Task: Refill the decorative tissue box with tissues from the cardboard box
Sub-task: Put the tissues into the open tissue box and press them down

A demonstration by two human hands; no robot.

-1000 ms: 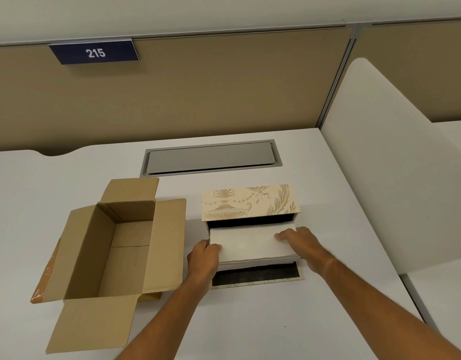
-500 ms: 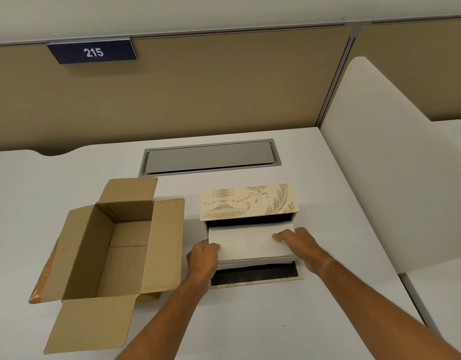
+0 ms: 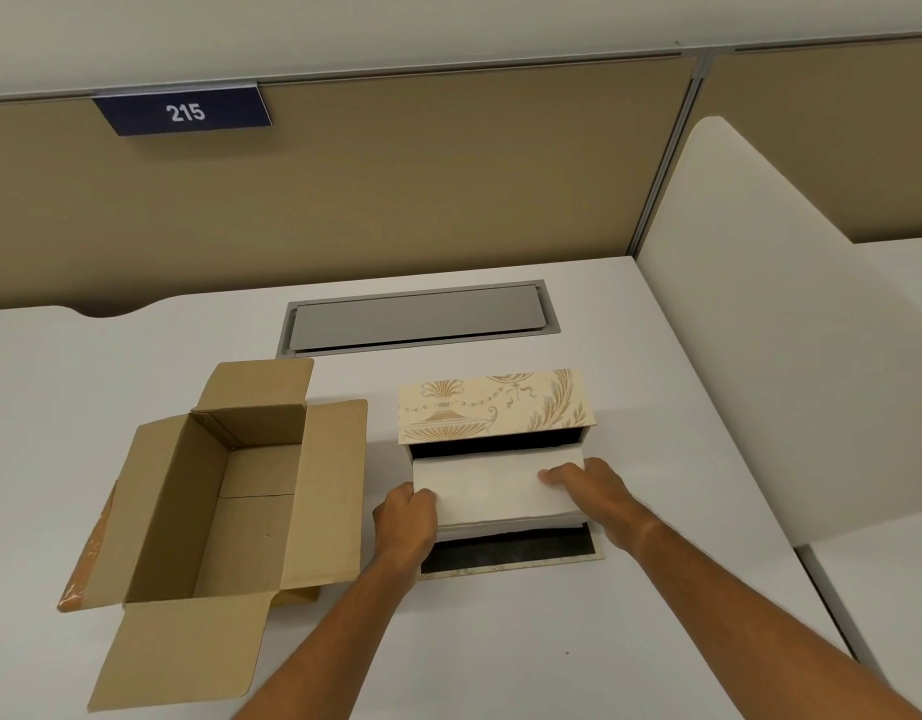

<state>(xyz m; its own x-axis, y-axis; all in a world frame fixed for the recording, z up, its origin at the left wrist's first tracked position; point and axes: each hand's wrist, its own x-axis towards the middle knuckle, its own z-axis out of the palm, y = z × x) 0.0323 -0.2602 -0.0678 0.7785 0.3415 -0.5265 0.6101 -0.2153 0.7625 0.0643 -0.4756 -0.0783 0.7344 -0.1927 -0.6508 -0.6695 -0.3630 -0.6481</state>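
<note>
The decorative tissue box (image 3: 492,405) is cream with gold ornament and lies on the white desk with its black-lined flap (image 3: 505,556) folded down toward me. A white stack of tissues (image 3: 492,488) sits at its dark opening, its far edge inside. My left hand (image 3: 404,517) grips the stack's left end. My right hand (image 3: 586,491) holds the right end, fingers on top. The brown cardboard box (image 3: 199,511) stands open to the left, its inside bare.
A grey cable hatch (image 3: 417,319) is set into the desk behind the boxes. A tan partition (image 3: 396,189) with a blue "215" sign (image 3: 184,112) closes the back. A white divider panel (image 3: 791,356) stands on the right.
The tissue stack has slid slightly farther toward the decorative box's opening, both hands moving with it. The cardboard box has not moved.
</note>
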